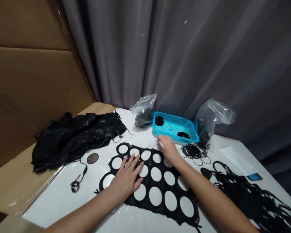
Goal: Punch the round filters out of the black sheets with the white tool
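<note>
A black rubber-like sheet (147,181) with rows of round holes lies flat on the white table in front of me. My left hand (127,177) rests flat on its left part, fingers spread and pointing away from me. At the sheet's far edge, my right hand (167,146) is closed in a pinch on a thin black strand (153,143), which stretches down-left to the sheet near a hole. The fingertips partly hide where the strand is gripped. Just right of that hand lies a loose pile of thin black rings (194,151).
A blue plastic basket (169,129) holds two bundles of black rings. Clear bags (145,111) (210,119) flank it. Crumpled black sheets (80,136) lie left, near a dark disc (92,158). Black cut-out scraps (252,197) and white paper (237,160) lie right.
</note>
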`<state>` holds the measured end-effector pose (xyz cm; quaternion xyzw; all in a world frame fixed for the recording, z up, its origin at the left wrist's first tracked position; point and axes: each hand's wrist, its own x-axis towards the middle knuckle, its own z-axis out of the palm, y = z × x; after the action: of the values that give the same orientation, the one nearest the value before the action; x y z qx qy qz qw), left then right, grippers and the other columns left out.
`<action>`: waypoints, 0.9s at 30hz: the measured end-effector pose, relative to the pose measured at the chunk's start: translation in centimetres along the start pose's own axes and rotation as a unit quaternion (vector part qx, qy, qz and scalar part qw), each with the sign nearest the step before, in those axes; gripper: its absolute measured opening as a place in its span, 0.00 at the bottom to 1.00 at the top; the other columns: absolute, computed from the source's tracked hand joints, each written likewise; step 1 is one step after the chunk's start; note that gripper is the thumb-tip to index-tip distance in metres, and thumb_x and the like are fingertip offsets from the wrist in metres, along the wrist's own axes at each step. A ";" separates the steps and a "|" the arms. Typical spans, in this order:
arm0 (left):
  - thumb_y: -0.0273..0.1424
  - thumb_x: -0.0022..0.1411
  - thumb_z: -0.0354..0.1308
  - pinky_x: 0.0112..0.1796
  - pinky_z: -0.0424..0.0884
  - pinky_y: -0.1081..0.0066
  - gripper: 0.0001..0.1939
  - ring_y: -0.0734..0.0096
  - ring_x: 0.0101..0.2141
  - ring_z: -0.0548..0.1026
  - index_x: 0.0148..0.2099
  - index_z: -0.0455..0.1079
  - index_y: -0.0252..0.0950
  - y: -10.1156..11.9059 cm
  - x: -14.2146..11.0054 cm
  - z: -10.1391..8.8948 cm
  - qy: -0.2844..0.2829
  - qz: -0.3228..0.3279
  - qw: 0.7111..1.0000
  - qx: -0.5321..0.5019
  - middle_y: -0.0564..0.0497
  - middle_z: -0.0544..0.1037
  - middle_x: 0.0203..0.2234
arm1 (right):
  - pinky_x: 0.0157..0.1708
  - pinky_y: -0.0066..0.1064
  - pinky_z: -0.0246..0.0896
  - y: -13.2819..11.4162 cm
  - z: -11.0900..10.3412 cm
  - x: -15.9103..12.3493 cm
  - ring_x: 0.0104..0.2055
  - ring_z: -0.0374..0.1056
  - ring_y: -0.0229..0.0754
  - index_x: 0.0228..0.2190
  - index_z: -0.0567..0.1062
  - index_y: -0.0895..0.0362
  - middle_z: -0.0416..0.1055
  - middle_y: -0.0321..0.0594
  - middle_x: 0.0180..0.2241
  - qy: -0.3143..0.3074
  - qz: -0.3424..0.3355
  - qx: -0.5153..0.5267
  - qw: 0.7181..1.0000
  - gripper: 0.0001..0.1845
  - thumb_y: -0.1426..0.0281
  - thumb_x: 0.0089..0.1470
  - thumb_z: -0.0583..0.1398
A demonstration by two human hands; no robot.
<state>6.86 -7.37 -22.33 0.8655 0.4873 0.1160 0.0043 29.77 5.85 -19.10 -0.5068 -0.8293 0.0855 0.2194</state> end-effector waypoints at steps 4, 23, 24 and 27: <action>0.36 0.65 0.57 0.62 0.55 0.43 0.27 0.45 0.67 0.55 0.65 0.62 0.39 0.0 0.0 -0.2 0.009 -0.008 1.000 -0.008 0.40 0.58 0.67 | 0.33 0.32 0.57 2.4 -2.1 0.4 0.31 0.68 0.44 0.27 0.67 0.54 0.76 0.41 0.32 0.017 0.076 0.128 0.989 0.08 0.70 0.59 0.53; 0.34 0.66 0.59 0.62 0.54 0.41 0.34 0.45 0.67 0.54 0.71 0.52 0.44 1.8 2.2 0.2 -0.024 0.069 0.996 -0.053 0.47 0.55 0.69 | 0.39 0.32 0.61 -0.9 -1.0 -6.7 0.37 0.70 0.43 0.30 0.72 0.55 0.76 0.37 0.34 -0.099 0.089 0.331 0.934 0.05 0.69 0.57 0.59; 0.33 0.66 0.59 0.61 0.55 0.41 0.34 0.44 0.67 0.54 0.70 0.53 0.44 1.9 2.2 0.1 -0.023 0.068 0.996 -0.053 0.47 0.56 0.69 | 0.39 0.32 0.61 -0.9 -1.1 -6.7 0.38 0.70 0.43 0.29 0.72 0.55 0.76 0.37 0.34 -0.099 0.090 0.333 0.933 0.05 0.69 0.57 0.59; 0.33 0.65 0.60 0.61 0.55 0.41 0.34 0.45 0.67 0.54 0.70 0.54 0.44 1.9 2.3 0.0 -0.016 0.067 0.996 -0.059 0.47 0.57 0.69 | 0.40 0.32 0.61 -0.8 -1.1 -6.6 0.38 0.70 0.43 0.29 0.72 0.54 0.76 0.37 0.35 -0.100 0.086 0.337 0.932 0.05 0.69 0.58 0.59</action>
<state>9.61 -6.46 -21.68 0.8960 0.4208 0.1310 0.0551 32.21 -0.44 -19.63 -0.4617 -0.7223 0.4286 0.2853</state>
